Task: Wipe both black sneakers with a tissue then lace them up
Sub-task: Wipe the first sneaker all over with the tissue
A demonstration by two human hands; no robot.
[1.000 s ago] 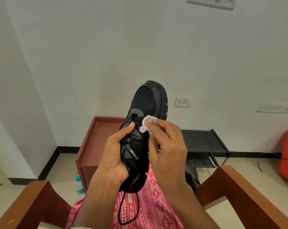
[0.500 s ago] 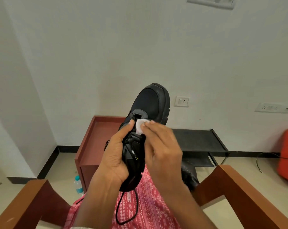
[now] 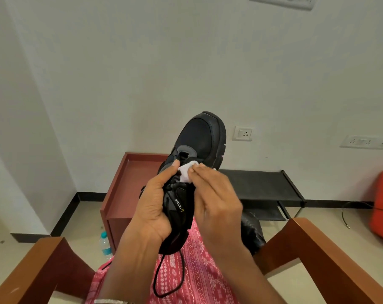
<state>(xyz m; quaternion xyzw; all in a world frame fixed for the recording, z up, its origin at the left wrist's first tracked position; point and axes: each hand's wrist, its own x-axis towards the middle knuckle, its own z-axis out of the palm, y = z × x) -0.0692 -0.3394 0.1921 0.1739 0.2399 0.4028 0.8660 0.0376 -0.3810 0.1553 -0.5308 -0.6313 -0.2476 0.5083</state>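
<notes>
- The left hand [image 3: 152, 207] grips the raised sneaker [image 3: 199, 137] around its middle. Its fingers are curled round the far side and its thumb lies up along the lace area, so the toe points up and away from the person.
- The right hand [image 3: 217, 202] pinches a small folded tissue [image 3: 185, 175], its fingertips [image 3: 199, 170] closed on it and pressing it against the shoe's tongue.
- Over the last second the tissue has slid from the shoe's outer edge, inward and a little down. It now sits just beside the left thumb, almost touching it.
- The sneaker has barely moved in the left hand's grip over that time; only the wiping hand has travelled.
- This looks like one wiping stroke across the top of the shoe, so the task appears to be in its cleaning stage on the first shoe (the sides and sole rim may still need a pass).
- A loose lace [image 3: 158, 279] hangs in a loop below the left hand's fingers, over the pink patterned lap [image 3: 186, 281], so lacing appears not yet begun.
- The second sneaker [image 3: 251, 229] lies below and behind the right hand's fingers, partly hidden by the wrist. Whether it has been wiped cannot be told.
- The tissue is small, and the eyelets beside the fingertips could snag or tear it.
</notes>
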